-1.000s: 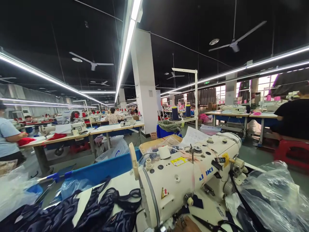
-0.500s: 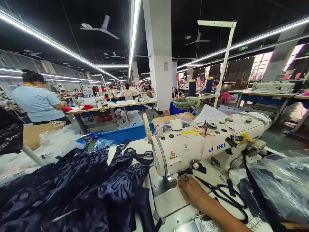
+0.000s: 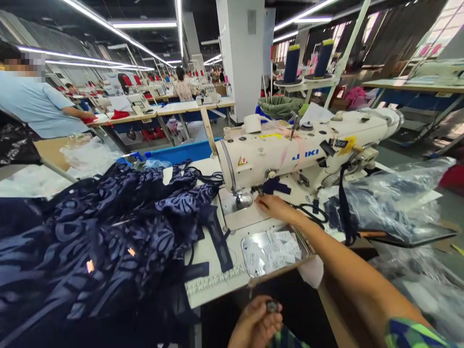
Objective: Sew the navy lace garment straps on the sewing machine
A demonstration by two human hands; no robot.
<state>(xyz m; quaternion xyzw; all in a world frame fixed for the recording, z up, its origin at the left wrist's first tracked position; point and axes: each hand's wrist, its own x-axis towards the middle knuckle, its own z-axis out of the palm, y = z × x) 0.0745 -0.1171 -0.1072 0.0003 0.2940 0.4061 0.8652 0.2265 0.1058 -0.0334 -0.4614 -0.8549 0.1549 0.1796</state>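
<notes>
My right hand (image 3: 276, 207) reaches flat across the white sewing table to the needle area of the cream sewing machine (image 3: 300, 147), fingers near the presser foot (image 3: 243, 198). It holds nothing that I can see. Black scissors (image 3: 312, 212) lie just right of that hand. My left hand (image 3: 256, 323) is low at the table's front edge, fingers closed on a small dark round object (image 3: 271, 305). A heap of dark blue patterned fabric (image 3: 105, 232) covers the table's left side.
A metal tray (image 3: 273, 249) of small white labels is set into the table front. Clear plastic bags (image 3: 395, 203) with dark pieces lie at the right. Two navy thread cones (image 3: 292, 63) stand behind the machine. A person in a light blue shirt (image 3: 34, 104) works at the left; more tables stretch behind.
The view has tilted down from the ceiling to the table. My right hand came into view at the needle, and my left hand has appeared at the bottom edge holding a small object.
</notes>
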